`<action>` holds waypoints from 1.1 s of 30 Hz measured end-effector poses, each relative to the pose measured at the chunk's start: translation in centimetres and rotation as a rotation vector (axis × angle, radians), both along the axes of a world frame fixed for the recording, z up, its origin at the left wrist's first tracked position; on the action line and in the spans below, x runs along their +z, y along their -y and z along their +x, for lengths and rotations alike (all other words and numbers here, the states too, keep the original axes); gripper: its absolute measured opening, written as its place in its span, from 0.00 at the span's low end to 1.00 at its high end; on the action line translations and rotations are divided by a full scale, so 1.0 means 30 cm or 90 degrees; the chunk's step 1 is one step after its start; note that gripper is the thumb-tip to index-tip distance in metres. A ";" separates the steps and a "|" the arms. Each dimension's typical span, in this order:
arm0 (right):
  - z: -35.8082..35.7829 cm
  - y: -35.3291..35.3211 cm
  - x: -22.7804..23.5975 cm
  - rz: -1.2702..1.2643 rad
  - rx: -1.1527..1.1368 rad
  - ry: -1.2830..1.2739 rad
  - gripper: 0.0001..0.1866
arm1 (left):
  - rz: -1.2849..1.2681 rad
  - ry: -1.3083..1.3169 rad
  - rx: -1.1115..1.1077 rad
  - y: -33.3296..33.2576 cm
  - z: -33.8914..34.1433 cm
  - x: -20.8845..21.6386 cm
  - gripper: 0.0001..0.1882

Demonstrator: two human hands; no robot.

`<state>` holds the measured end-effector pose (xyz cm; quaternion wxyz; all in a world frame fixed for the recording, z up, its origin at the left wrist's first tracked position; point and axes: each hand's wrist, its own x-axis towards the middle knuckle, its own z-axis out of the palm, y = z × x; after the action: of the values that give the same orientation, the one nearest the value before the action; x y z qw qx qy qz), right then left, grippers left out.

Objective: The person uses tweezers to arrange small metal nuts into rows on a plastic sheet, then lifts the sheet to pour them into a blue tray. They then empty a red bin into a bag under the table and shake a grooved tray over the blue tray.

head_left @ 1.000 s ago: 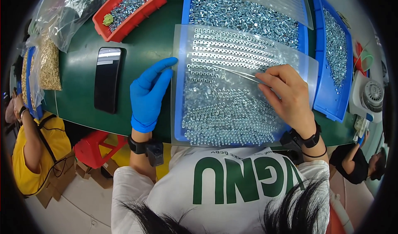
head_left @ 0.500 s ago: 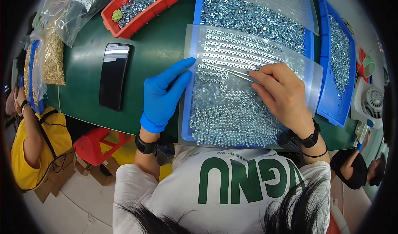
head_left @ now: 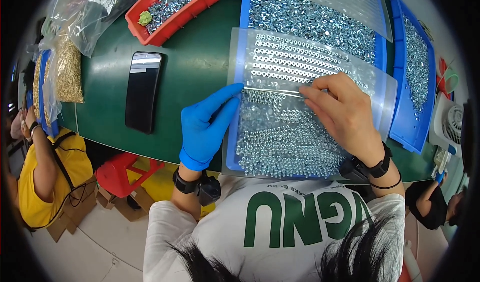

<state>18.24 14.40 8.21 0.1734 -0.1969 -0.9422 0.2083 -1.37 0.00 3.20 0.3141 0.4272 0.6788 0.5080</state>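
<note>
My right hand, bare, pinches a pair of metal tweezers. Their tips point left, over small shiny metal nuts on a translucent plastic sheet. Several neat rows of nuts lie beyond the tweezers; a dense loose spread of nuts covers the near half. In a blue glove, my left hand rests at the sheet's left edge. Its index finger and thumb are stretched out and apart, the index fingertip beside the tweezer tips, with nothing visible between them. A blue tray shows under the sheet.
Beyond the sheet lies a blue bin of small metal parts, partly under ribbed plastic. Another blue tray stands right. A red bin, a black phone and a bag of brass-coloured parts are left. Other people sit at both sides.
The tweezers have swung nearly level, their tips now nearer my left index finger and the sheet's left edge. My left hand sits slightly nearer me. The whole view has shifted a little.
</note>
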 end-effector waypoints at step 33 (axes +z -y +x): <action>0.191 -0.025 0.071 -0.622 -0.176 -0.264 0.12 | 0.119 0.841 0.138 0.058 -0.067 -0.010 0.08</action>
<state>23.97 15.16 10.35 0.2694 -0.3316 -0.6472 0.6313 -3.37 -1.74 2.91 0.5722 -0.0185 0.3364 0.7477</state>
